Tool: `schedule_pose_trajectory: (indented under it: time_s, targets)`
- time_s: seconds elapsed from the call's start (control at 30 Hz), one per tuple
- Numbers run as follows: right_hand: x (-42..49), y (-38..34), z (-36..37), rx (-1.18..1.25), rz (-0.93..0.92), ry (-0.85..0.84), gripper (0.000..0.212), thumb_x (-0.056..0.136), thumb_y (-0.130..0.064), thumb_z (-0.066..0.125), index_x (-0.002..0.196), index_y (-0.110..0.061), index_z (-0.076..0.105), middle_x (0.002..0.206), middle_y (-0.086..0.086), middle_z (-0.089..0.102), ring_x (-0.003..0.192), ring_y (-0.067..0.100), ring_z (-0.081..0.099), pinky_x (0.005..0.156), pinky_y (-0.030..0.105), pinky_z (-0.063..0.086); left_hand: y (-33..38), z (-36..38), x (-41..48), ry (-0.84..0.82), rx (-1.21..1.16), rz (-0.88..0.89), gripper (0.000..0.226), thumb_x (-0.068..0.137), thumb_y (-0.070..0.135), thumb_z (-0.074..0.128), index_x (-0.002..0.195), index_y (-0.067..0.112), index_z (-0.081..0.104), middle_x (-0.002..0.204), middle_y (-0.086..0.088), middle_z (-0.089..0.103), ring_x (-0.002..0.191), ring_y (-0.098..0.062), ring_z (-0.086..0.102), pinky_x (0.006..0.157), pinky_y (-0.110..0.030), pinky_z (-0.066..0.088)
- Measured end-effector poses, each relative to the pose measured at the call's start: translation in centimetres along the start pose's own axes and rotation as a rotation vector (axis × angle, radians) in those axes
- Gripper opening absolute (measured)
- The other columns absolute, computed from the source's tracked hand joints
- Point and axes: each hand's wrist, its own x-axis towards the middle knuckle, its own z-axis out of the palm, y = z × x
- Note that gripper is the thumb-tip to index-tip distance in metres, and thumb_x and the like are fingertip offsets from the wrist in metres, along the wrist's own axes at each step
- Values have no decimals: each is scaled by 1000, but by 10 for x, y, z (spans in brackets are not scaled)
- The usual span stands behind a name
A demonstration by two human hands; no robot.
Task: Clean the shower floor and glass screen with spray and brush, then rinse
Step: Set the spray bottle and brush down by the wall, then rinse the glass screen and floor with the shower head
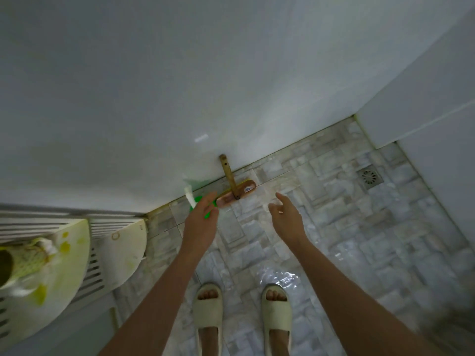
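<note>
A scrubbing brush (236,193) with a brown wooden handle leaning on the white wall lies on the wet tiled shower floor (334,227) at the wall's foot. Just left of it is a green and white spray bottle (193,199), partly hidden behind my left hand. My left hand (201,222) reaches out over the bottle with fingers straight and holds nothing. My right hand (288,217) hovers to the right of the brush head, fingers relaxed and spread, also empty. No glass screen can be made out.
A round floor drain (369,177) sits at the right near the corner. White corner shelves (77,253) with a yellowish mesh item and stains stand at the left. My feet in pale slippers (241,312) stand on the wet tiles.
</note>
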Motion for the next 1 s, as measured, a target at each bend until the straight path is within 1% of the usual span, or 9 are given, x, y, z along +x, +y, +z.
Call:
schedule_pose_trajectory:
  time_s: [0.1,0.27,0.37,0.47,0.57,0.67,0.8,0.9,1.0]
  targets:
    - [-52,-24,-62,71,31,135,43,100,-24,44,143,-15,40,129,10,58,115,19,54,85,21,36,65,-22,-44,-150,40,86,34,100,9,51,132,15,59,125,3,60,108,-7,57,89,-11,38]
    - [-144,-70,-166,179,23,345,42,101,-24,44,142,-15,42,105,5,57,91,18,55,77,25,40,186,-53,-112,-403,165,294,31,98,5,53,126,16,62,119,5,62,108,-8,60,78,4,37]
    - [-208,-100,-229,217,18,497,39,100,-21,46,138,-14,46,102,2,57,90,19,58,71,20,37,265,-66,-158,-517,252,472,31,100,11,52,122,31,61,120,11,63,99,8,60,83,-2,39]
    - [-274,-132,-297,250,-25,684,36,98,-15,48,134,-11,50,93,2,59,80,17,59,65,18,40,350,-67,-213,-606,288,661,31,100,15,53,128,25,60,126,8,62,113,-5,57,96,-16,37]
    - [-337,-157,-366,235,-46,839,35,97,-17,49,132,-15,52,95,2,60,79,13,54,73,24,43,431,-59,-271,-684,284,854,32,100,17,53,131,24,59,129,5,61,118,-9,56,100,-20,38]
    - [-390,-174,-438,234,-96,977,33,96,-17,51,129,-13,56,101,11,66,82,14,55,72,21,39,503,-43,-326,-739,274,1038,33,101,18,52,132,24,58,130,6,60,119,-9,55,99,-21,38]
    - [-459,-194,-528,249,-170,1148,32,95,-15,52,126,-11,59,94,5,62,80,15,55,71,19,37,588,-12,-397,-806,233,1218,33,100,22,52,132,28,57,126,9,60,115,-9,57,94,-22,41]
    - [-505,-203,-595,229,-242,1269,32,96,-22,52,126,-15,58,100,3,63,86,13,56,64,12,39,643,20,-442,-854,181,1326,30,100,22,53,128,31,59,125,8,61,113,-9,59,92,-24,44]
    - [-550,-211,-672,210,-339,1404,34,97,-27,52,129,-17,55,99,-1,60,92,11,56,70,12,41,697,60,-490,-892,107,1416,28,99,21,53,125,31,59,123,8,61,110,-9,60,86,-20,44]
